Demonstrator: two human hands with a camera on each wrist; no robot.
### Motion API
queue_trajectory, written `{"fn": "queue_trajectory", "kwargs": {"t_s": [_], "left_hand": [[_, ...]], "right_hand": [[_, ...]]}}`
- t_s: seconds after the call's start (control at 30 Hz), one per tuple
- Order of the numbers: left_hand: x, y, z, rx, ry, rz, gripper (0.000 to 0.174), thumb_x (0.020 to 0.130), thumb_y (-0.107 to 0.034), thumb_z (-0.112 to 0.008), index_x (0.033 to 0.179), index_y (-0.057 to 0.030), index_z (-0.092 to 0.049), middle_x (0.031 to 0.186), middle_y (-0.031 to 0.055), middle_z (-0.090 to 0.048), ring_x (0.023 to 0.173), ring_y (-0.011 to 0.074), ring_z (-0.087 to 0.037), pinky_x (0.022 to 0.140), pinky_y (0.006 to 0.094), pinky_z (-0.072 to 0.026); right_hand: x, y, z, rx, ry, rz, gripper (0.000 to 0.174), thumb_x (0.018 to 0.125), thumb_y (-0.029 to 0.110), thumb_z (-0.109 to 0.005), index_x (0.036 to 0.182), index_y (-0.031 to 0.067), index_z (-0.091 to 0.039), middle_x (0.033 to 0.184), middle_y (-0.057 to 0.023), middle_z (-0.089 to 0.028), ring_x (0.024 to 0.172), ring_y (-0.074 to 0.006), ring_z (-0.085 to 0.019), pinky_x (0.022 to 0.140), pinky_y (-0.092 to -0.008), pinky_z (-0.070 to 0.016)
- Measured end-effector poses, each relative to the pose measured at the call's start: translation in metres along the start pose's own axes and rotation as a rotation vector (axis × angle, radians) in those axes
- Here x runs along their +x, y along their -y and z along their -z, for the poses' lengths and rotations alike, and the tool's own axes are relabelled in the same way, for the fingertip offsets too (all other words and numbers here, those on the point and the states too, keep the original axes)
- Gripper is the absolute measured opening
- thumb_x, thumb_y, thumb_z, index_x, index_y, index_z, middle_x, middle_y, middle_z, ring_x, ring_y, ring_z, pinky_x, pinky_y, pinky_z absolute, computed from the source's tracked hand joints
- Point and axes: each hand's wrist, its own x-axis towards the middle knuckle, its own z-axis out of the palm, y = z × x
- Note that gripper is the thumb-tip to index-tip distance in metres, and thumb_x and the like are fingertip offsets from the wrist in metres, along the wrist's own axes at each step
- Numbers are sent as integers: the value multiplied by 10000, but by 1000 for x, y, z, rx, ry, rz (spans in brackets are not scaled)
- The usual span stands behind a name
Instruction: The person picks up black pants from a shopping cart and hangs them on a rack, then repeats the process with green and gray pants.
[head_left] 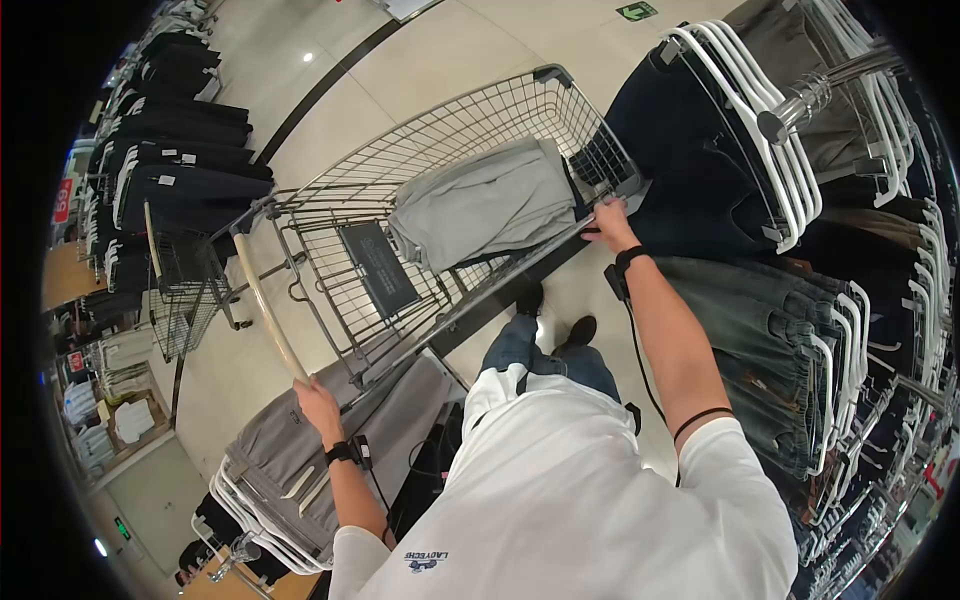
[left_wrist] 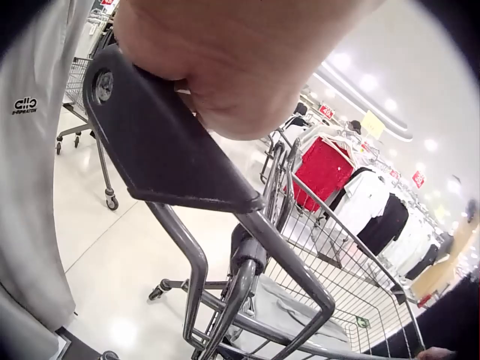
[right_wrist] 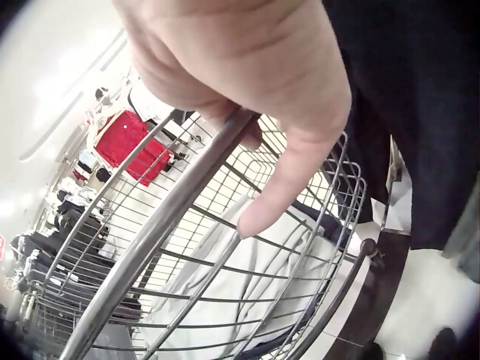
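A wire shopping cart [head_left: 575, 283] stands across in front of me in the head view. My left hand [head_left: 319, 408] grips the near end of its pale push handle [head_left: 262, 300]; the handle's dark end bracket [left_wrist: 161, 146] shows close up below that hand in the left wrist view. My right hand [head_left: 612, 222] grips the cart's near top rail [right_wrist: 150, 232] toward the front corner, thumb reaching down over the basket wires. Folded light grey trousers [head_left: 490, 200] lie in the basket, with a dark garment edge showing under them.
Racks of dark trousers [head_left: 690, 150] and jeans [head_left: 760, 340] hang close at right. Grey trousers [head_left: 300, 440] hang at lower left, beside the left hand. Another cart [head_left: 185, 290] stands at left by dark clothing [head_left: 180, 190]. Pale tiled floor [head_left: 400, 60] lies beyond the cart.
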Motion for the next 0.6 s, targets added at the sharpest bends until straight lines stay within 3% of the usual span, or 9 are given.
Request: {"fn": "queue_trajectory", "kwargs": {"t_s": [0.13, 0.23, 0.3, 0.4, 0.43, 0.47, 0.5, 0.53, 0.6], "left_hand": [[13, -22, 18, 185, 204, 96, 437, 1017, -235, -591, 1318, 72, -516, 1151, 350, -646, 1053, 516, -629, 905, 534, -511], [27, -46, 33, 620, -304, -487, 438, 1004, -181, -605, 1354, 65, -507, 1109, 279, -698, 1035, 463, -669, 919, 513, -536], [37, -142, 44, 160, -364, -767, 369, 1002, -142, -615, 1325, 31, -578, 1083, 202, -737, 1018, 378, -708, 908, 453, -566], [55, -213, -27, -558, 391, -411, 248, 1020, -199, -636, 1170, -14, -705, 1061, 137, -749, 984, 212, -723, 851, 313, -564], [64, -231, -59, -607, 605, -363, 286, 1017, -213, -638, 1201, 1, -684, 1030, 109, -746, 966, 184, -721, 823, 296, -564], [77, -231, -114, -683, 761, -274, 337, 990, -227, -673, 1219, 20, -671, 1085, 125, -729, 989, 186, -716, 804, 292, -568], [83, -240, -150, -686, 884, -63, 460, 960, -229, -705, 1306, 59, -606, 1196, 183, -689, 1085, 212, -688, 792, 296, -576], [92, -241, -195, -633, 916, 60, 620, 915, -233, -734, 1367, 131, -517, 1320, 251, -616, 1187, 305, -642, 892, 352, -567], [114, -211, -300, -401, 770, 21, 799, 855, -245, -770, 1422, 182, -402, 1412, 309, -532, 1266, 399, -579, 1023, 398, -507]], "right_hand": [[7, 1, 1, -15, -16, 13, 532, 953, 74, -518, 1408, 46, -245, 1142, -215, -550, 854, -343, -690, 661, -500, -657], [-4, 6, 1, -66, -21, -19, 536, 945, 98, -539, 1395, 47, -253, 1106, -165, -555, 948, -316, -680, 714, -501, -657], [-11, -1, -6, -89, -136, 114, 577, 972, 148, -572, 1407, 1, -223, 1167, -232, -568, 877, -337, -702, 629, -475, -656], [-37, -19, -31, -60, -301, 250, 713, 1004, 219, -603, 1460, -50, -125, 1141, -293, -571, 773, -343, -693, 528, -423, -634], [-53, -26, -44, 67, -293, 177, 635, 1018, 229, -590, 1444, -44, -206, 1127, -258, -588, 757, -314, -686, 504, -421, -613], [-63, -36, -42, 121, -22, -41, 553, 1024, 257, -599, 1401, -31, -315, 1131, -218, -607, 790, -294, -693, 534, -414, -618], [-97, -22, -51, 110, 100, -120, 506, 1021, 293, -613, 1355, -13, -389, 1142, -181, -620, 846, -270, -703, 594, -428, -629], [-107, -24, -53, 67, 273, -148, 516, 1034, 308, -599, 1369, -14, -375, 1183, -183, -619, 917, -264, -711, 676, -432, -637], [-118, -25, -53, 29, 308, -171, 560, 1032, 349, -607, 1403, -3, -378, 1226, -168, -613, 965, -268, -708, 758, -438, -626]]}}
